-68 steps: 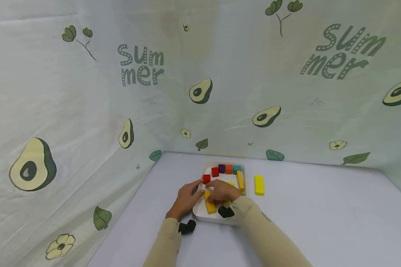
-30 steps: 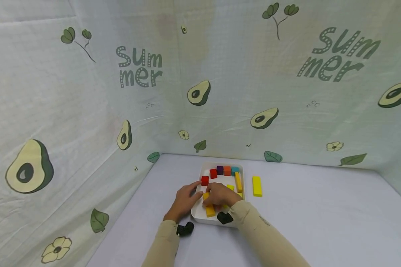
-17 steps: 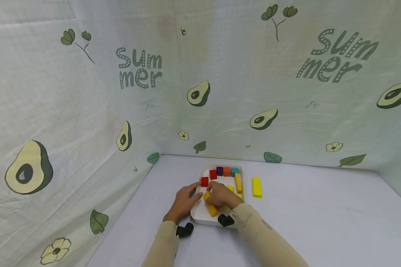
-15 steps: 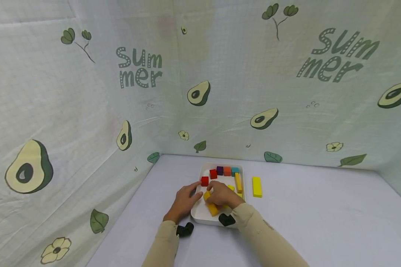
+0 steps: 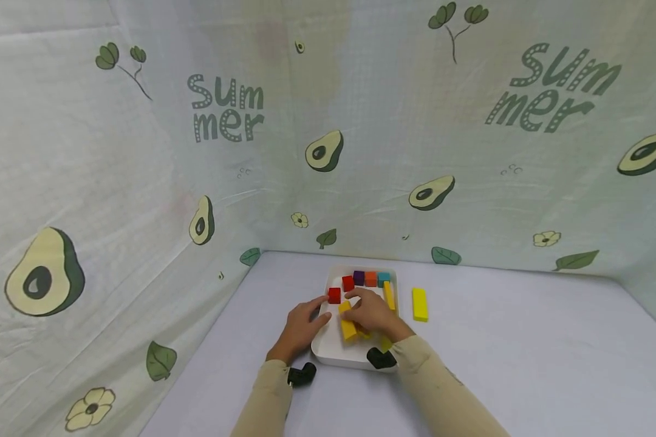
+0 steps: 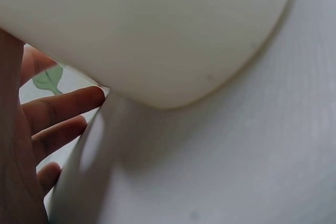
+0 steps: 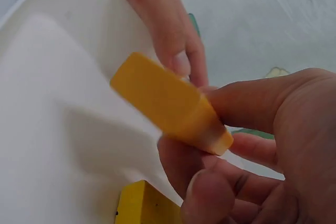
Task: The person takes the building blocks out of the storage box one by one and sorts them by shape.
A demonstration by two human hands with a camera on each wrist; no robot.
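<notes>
My right hand [image 5: 376,312] pinches a yellow-orange rectangular block [image 5: 348,326] between thumb and fingers. In the right wrist view this block [image 7: 160,98] is held up at a tilt above the tray floor. My left hand [image 5: 302,328] is at the left side of the white tray [image 5: 328,355], thumb and index finger near its rim. Its fingers [image 6: 68,108] look loosely extended beside the tray in the left wrist view. A yellow block [image 7: 139,203] lies in the tray below the right hand, which partly hides the other pieces there.
Along the tray's far side are two red cubes [image 5: 334,295], a purple cube [image 5: 359,278], an orange cube [image 5: 370,278] and a teal cube [image 5: 383,277]. A long yellow-orange block [image 5: 389,295] lies by the right wall. Outside, a yellow block [image 5: 420,304] rests on the table.
The right hand has taken hold of the yellow-orange block, turned it slightly and lifted it up and away from its place in the tray. The left hand has hardly moved.
</notes>
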